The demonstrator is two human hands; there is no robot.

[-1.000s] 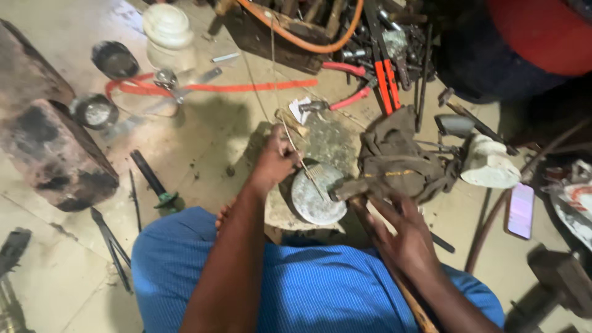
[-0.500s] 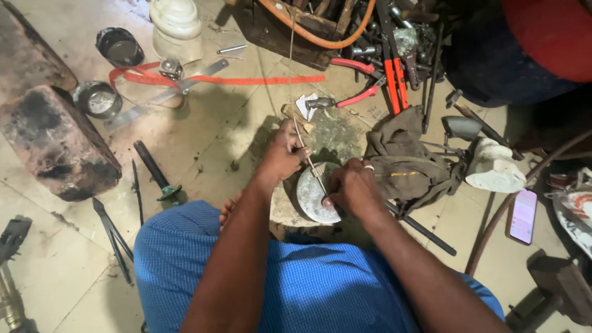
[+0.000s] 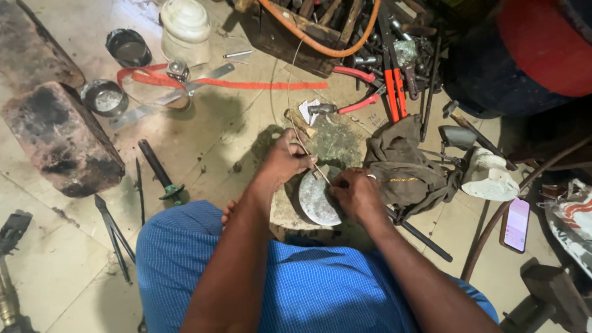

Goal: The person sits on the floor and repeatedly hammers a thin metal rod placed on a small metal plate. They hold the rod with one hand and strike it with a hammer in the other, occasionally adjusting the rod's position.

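Observation:
I sit on the floor in a blue checked garment, with both hands over a round metal disc (image 3: pixel 314 202) that rests on a worn stone slab (image 3: pixel 336 145). My left hand (image 3: pixel 285 157) is closed around a thin metal wire (image 3: pixel 296 134) that runs up and away toward the crate. The wire's lower end lies across the disc. My right hand (image 3: pixel 354 194) sits at the disc's right edge and its fingertips pinch the wire's end there. A ring shows on one right finger.
A brown rag (image 3: pixel 404 169) lies right of the disc, and a small hammer (image 3: pixel 320 110) lies beyond it. Red-handled cutters (image 3: pixel 391 83) and a tool crate are at the back. A blackened block (image 3: pixel 61 139) is at left, a green-tipped tool (image 3: pixel 160 174) near my knee, and a phone (image 3: pixel 515 225) at right.
One second ago my right hand held a wooden-handled hammer beside the disc. It has since left the hammer and moved onto the wire at the disc. My left hand stays on the wire.

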